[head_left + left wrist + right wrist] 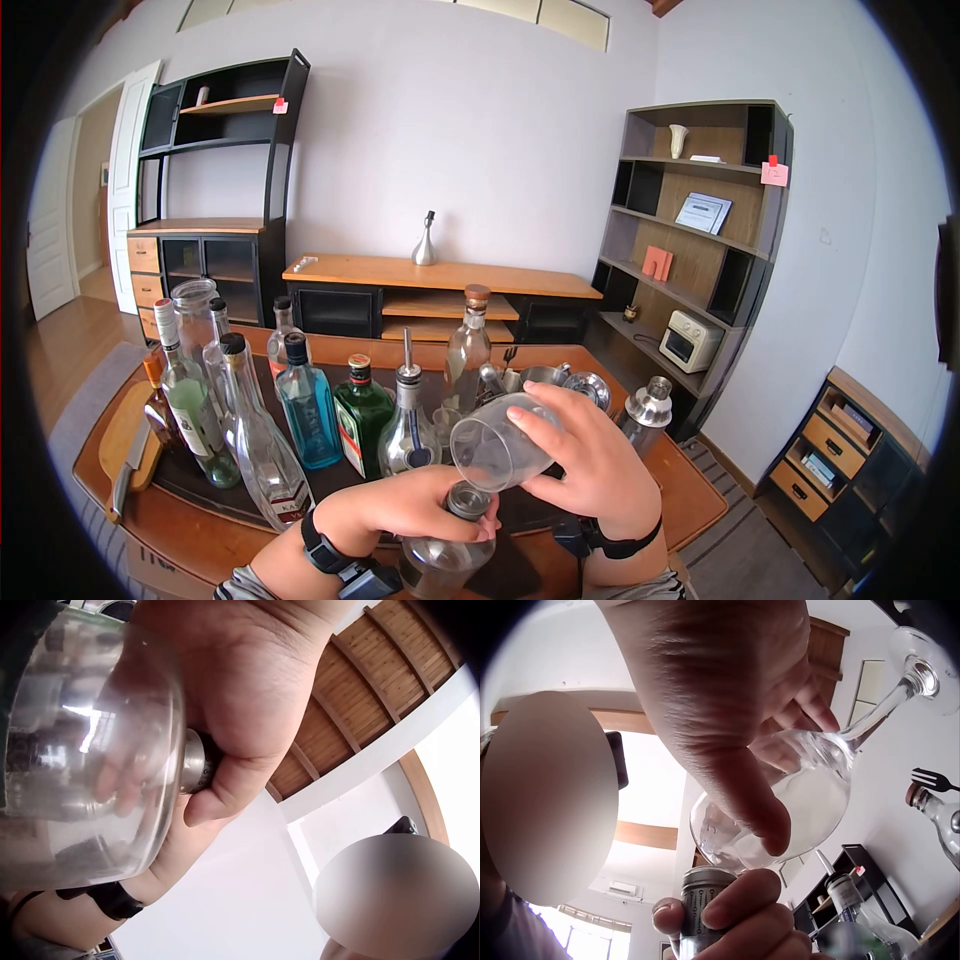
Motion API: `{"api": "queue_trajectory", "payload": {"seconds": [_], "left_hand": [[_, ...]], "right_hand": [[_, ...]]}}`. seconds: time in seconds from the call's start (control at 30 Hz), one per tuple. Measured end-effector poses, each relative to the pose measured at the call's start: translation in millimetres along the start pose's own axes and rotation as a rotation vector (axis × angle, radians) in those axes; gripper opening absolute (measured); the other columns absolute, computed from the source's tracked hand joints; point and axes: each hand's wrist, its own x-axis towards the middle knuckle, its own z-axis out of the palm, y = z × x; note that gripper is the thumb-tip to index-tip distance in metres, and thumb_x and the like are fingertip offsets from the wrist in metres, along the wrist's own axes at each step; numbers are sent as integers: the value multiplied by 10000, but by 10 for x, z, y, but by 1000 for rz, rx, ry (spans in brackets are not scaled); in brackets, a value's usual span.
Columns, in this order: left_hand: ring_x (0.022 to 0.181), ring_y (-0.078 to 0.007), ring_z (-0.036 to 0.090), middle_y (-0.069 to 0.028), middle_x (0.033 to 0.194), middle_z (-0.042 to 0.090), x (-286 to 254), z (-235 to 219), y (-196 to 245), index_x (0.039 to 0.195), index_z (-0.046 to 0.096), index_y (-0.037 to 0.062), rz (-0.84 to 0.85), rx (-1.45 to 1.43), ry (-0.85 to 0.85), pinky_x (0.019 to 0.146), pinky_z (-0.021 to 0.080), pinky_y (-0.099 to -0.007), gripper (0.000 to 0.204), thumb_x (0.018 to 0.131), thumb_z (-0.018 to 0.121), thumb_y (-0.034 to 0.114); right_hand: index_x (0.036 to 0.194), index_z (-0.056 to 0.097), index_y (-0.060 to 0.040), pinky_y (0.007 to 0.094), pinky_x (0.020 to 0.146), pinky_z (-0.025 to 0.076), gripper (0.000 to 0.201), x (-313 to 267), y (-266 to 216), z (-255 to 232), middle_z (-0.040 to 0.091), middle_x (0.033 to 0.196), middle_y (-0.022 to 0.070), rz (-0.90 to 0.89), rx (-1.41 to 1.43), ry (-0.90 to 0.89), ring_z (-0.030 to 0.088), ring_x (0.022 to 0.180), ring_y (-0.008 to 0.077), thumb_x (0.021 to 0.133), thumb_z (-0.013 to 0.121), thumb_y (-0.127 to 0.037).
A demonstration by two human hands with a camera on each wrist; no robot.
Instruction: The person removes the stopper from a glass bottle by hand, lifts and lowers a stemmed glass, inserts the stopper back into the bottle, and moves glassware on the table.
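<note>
My right hand (pixel 600 455) grips the bowl of a clear stemmed glass (pixel 490 445), tipped so its rim sits right at the mouth of a clear bottle (pixel 440 565). Around that bottle's neck the left hand (pixel 420 505) is wrapped, holding it upright near the table's front edge. In the right wrist view, the patterned metallic neck (pixel 705 896) shows between the left fingers, and the glass's stem and foot point up and away. A little cloudy liquid seems to lie in the bowl. The left wrist view has the bottle's wide body (pixel 90 765) close up.
Several bottles stand left and ahead, including a blue one (pixel 310 410), a green one (pixel 362 415) and one with a pour spout (pixel 408 430). A cocktail shaker (pixel 648 405) stands right. A knife (pixel 127 470) lies on a wooden board (pixel 110 440) at far left.
</note>
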Motion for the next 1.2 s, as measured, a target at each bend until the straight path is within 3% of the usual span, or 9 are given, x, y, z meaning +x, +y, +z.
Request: {"api": "queue_trajectory", "payload": {"seconds": [0.03, 0.1, 0.8, 1.2], "left_hand": [[937, -137, 633, -55, 917, 658, 0, -3, 15, 969, 585, 20, 0, -1, 1, 851, 481, -285, 192, 825, 686, 97], [1040, -216, 613, -101, 964, 670, -1, -15, 61, 982, 589, -2, -35, 4, -17, 897, 473, -345, 197, 805, 674, 13], [1024, -228, 627, -80, 942, 672, 15, -54, 45, 941, 634, 6, 39, 93, -31, 893, 472, -345, 150, 801, 688, 16], [1016, -221, 626, -101, 946, 676, 0, -21, 68, 948, 598, -3, -18, 7, -1, 894, 471, -347, 163, 806, 677, 14]], "right_hand": [[1349, 482, -128, 455, 919, 462, 744, 0, 8, 0, 476, 1275, 218, -2, 9, 5, 544, 1091, 385, 662, 765, -87], [1347, 483, -128, 454, 920, 461, 740, 4, 8, -6, 476, 1276, 217, 3, 25, 3, 543, 1095, 387, 664, 763, -83], [1334, 482, -163, 465, 941, 466, 703, 20, 94, 57, 450, 1294, 222, -65, -31, 18, 523, 1144, 407, 685, 712, -21], [1310, 505, -148, 464, 944, 466, 692, 31, 56, 52, 458, 1284, 218, -48, -27, 26, 528, 1136, 400, 663, 722, -32]]}}
